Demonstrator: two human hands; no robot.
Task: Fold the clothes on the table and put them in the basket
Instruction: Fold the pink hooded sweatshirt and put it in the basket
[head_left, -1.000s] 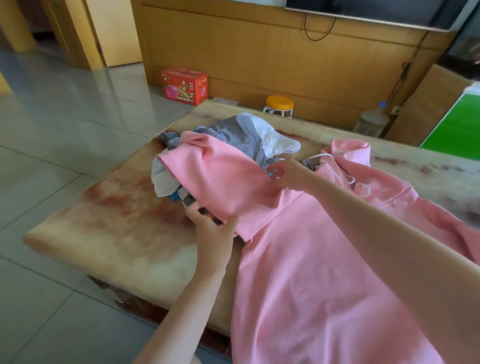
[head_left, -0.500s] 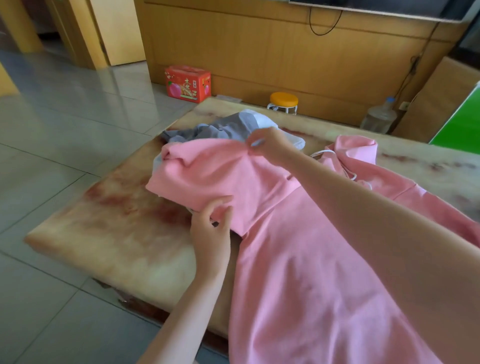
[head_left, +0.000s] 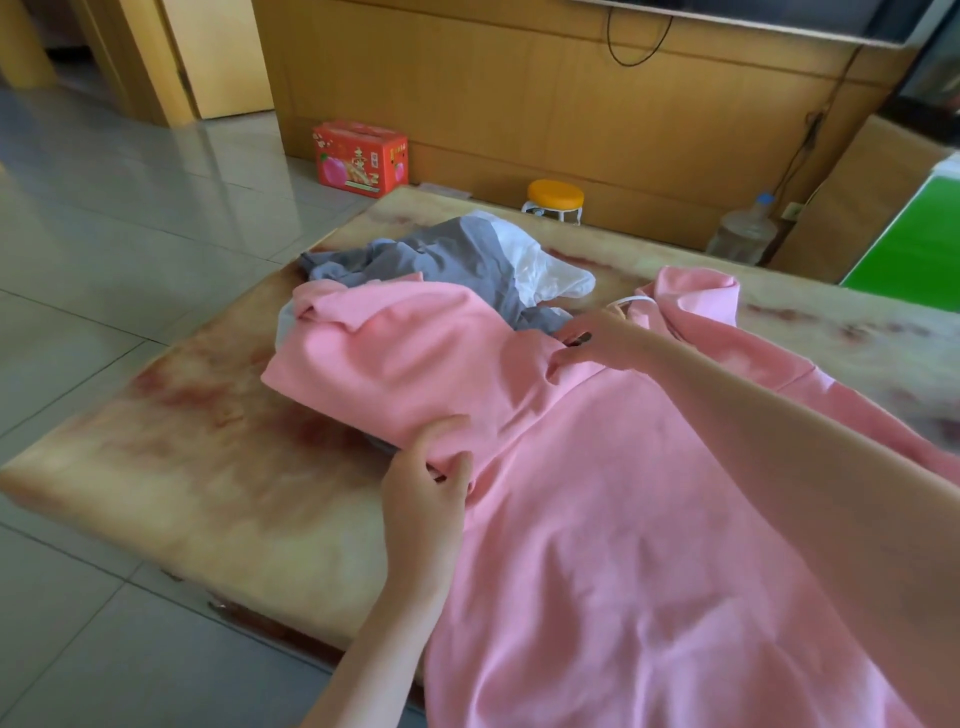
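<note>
**Both hands on the pink hoodie's sleeve**

A pink hoodie (head_left: 597, 493) lies spread across the marbled table (head_left: 208, 467), its hem hanging over the near edge and its hood towards the far side. One sleeve lies bunched over a heap of grey garment (head_left: 441, 254) and white garment (head_left: 540, 265).

The left hand (head_left: 423, 488) pinches the near edge of that sleeve between thumb and curled fingers. The right hand (head_left: 602, 340) rests at the shoulder, beside the white drawstring (head_left: 631, 300). Its fingers seem to nip a ridge of fabric, though the grip is partly hidden.

On the floor beyond stand a red carton (head_left: 360, 158), a yellow-topped stool (head_left: 555, 200) and a water bottle (head_left: 743, 236).
</note>
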